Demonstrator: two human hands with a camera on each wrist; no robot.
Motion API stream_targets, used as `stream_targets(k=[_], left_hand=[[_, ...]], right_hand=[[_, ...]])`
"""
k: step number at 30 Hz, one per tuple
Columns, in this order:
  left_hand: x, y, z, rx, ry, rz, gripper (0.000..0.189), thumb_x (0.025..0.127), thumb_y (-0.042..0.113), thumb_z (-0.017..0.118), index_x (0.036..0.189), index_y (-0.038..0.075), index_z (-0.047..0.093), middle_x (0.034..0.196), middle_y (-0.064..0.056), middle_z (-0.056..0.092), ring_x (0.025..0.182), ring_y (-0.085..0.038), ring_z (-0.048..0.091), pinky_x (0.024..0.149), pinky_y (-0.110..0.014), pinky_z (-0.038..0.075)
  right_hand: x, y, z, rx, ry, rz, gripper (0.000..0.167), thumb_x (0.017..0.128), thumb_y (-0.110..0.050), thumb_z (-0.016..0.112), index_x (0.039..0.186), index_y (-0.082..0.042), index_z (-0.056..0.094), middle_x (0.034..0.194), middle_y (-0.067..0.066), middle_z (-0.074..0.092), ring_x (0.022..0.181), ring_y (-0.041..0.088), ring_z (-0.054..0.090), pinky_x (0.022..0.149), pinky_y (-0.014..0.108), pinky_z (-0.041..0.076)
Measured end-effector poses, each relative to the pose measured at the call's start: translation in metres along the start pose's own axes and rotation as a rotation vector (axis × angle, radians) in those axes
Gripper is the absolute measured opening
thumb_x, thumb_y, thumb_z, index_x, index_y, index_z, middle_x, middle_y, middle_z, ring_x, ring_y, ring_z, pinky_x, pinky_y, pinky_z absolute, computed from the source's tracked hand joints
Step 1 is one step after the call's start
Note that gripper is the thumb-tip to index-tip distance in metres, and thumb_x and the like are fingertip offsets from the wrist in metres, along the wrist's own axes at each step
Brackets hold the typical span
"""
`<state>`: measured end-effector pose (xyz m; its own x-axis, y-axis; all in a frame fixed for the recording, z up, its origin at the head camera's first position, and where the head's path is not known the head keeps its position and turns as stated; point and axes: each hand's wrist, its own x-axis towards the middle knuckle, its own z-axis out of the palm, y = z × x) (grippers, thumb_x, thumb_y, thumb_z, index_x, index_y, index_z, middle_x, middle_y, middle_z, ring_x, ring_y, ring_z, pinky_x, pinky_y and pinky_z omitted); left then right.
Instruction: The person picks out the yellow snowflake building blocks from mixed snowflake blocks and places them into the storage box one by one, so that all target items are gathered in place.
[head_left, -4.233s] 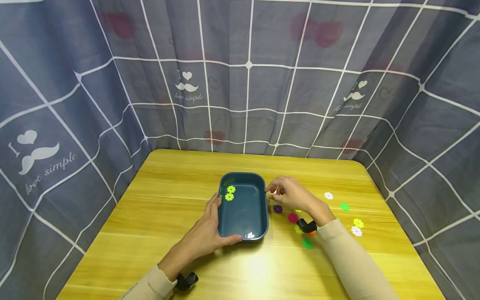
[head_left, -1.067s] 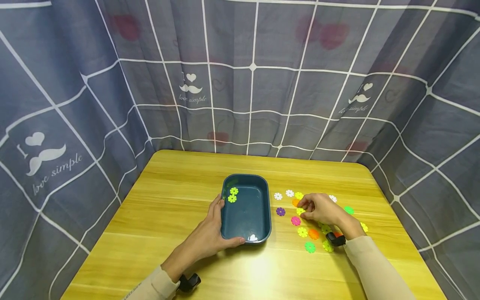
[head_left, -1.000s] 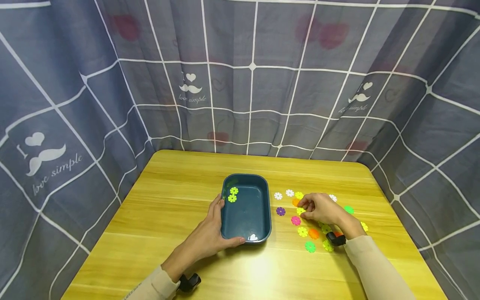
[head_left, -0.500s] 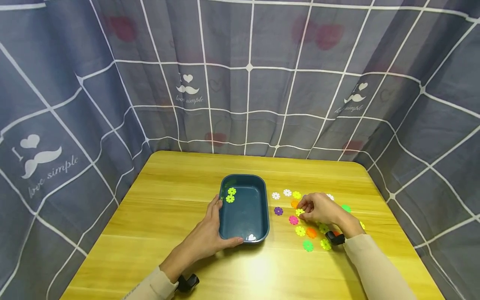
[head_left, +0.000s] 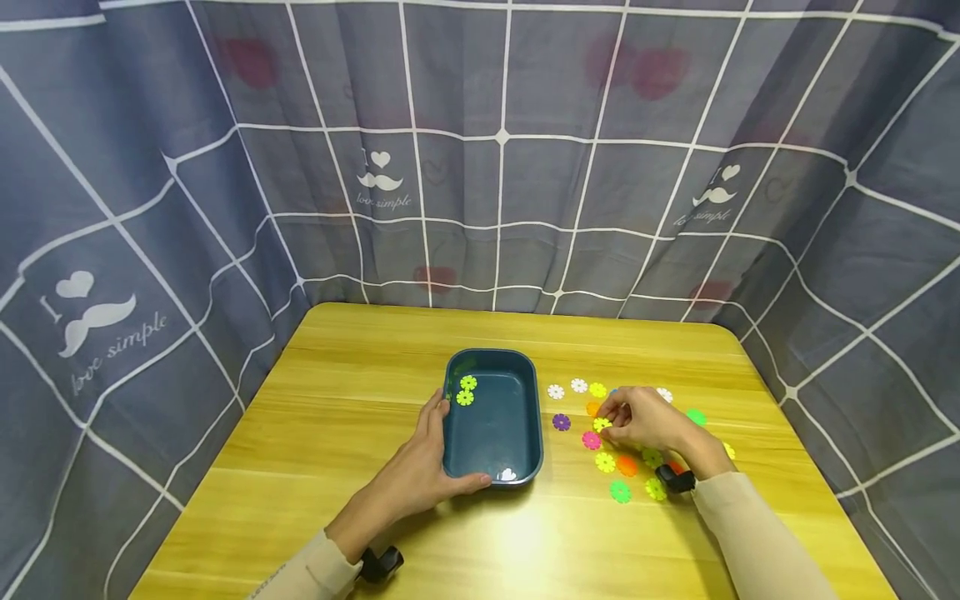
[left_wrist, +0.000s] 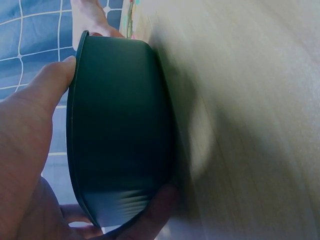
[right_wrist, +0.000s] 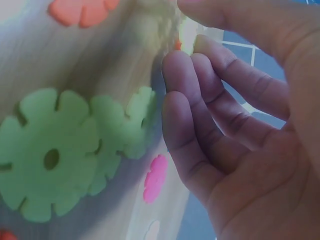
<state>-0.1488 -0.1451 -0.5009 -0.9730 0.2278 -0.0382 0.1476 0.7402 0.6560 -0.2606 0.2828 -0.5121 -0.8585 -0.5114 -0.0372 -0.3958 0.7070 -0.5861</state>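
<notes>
In the head view, a dark blue-green plastic tray point(head_left: 492, 425) sits on the table, with two yellow-green flower-shaped discs point(head_left: 466, 392) at its far left inside. My left hand point(head_left: 420, 467) holds the tray's near left corner, thumb on the rim and fingers along the side wall. To the right of the tray, my right hand point(head_left: 645, 418) pinches a yellow flower-shaped disc point(head_left: 602, 425) between thumb and index finger, low over the table. In the right wrist view, its other fingers are curled, and larger-looking green-tinted discs point(right_wrist: 50, 155) lie beside them.
Several loose flower discs lie around the right hand: purple point(head_left: 561, 422), pink point(head_left: 592, 440), orange point(head_left: 627, 465), green point(head_left: 620, 492) and white point(head_left: 556, 392). Some are partly hidden under the wrist. A checked curtain point(head_left: 450, 183) surrounds the wooden table point(head_left: 337, 400).
Since the earliest frame, my right hand has moved right from the tray's edge to the yellow disc, uncovering white discs. Over the last second both hands have stayed nearly still.
</notes>
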Motion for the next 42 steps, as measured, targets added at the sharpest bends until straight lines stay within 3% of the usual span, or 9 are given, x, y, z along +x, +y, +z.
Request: stream_targets(k=[9, 21, 30, 35, 42], left_hand=[[0.001, 0.0, 0.001, -0.004, -0.004, -0.007, 0.16, 0.084, 0.073, 0.098, 0.188, 0.008, -0.004, 0.191, -0.019, 0.034, 0.159, -0.05, 0.061, 0.123, -0.065, 0.058], [0.0, 0.001, -0.002, 0.008, -0.003, 0.018, 0.158, 0.086, 0.071, 0.098, 0.186, 0.001, -0.001, 0.191, -0.023, 0.031, 0.157, -0.052, 0.061, 0.122, -0.065, 0.058], [0.0, 0.001, -0.001, -0.01, 0.006, 0.016, 0.149, 0.086, 0.068, 0.099, 0.185, -0.002, 0.012, 0.197, -0.019, 0.013, 0.157, -0.054, 0.06, 0.12, -0.066, 0.06], [-0.001, 0.0, 0.001, -0.039, 0.013, -0.007, 0.149, 0.085, 0.068, 0.1, 0.185, 0.003, 0.012, 0.196, -0.02, 0.017, 0.155, -0.055, 0.061, 0.115, -0.067, 0.062], [0.0, -0.001, 0.004, -0.071, 0.021, -0.017, 0.147, 0.084, 0.067, 0.1, 0.185, 0.006, 0.013, 0.194, -0.022, 0.022, 0.16, -0.053, 0.058, 0.119, -0.07, 0.059]], right_hand=[[0.005, -0.007, 0.001, -0.027, 0.032, -0.022, 0.022, 0.093, -0.013, 0.097, 0.112, -0.011, 0.085, 0.089, -0.008, 0.078, 0.079, 0.001, 0.068, 0.077, 0.023, 0.06], [0.016, -0.023, -0.001, -0.04, 0.042, -0.067, 0.022, 0.095, -0.01, 0.094, 0.114, -0.014, 0.085, 0.094, -0.009, 0.078, 0.081, 0.001, 0.068, 0.077, 0.023, 0.061], [0.031, -0.045, -0.003, -0.034, 0.043, -0.137, 0.021, 0.095, -0.008, 0.093, 0.114, -0.014, 0.086, 0.1, -0.005, 0.083, 0.084, 0.003, 0.073, 0.079, 0.026, 0.064], [0.04, -0.056, -0.003, -0.054, 0.037, -0.191, 0.022, 0.095, -0.008, 0.091, 0.116, -0.014, 0.086, 0.107, -0.003, 0.084, 0.087, 0.003, 0.076, 0.082, 0.033, 0.068], [0.052, -0.075, -0.003, -0.025, 0.032, -0.225, 0.023, 0.096, -0.012, 0.091, 0.118, -0.012, 0.086, 0.11, -0.001, 0.085, 0.087, 0.002, 0.077, 0.081, 0.031, 0.066]])
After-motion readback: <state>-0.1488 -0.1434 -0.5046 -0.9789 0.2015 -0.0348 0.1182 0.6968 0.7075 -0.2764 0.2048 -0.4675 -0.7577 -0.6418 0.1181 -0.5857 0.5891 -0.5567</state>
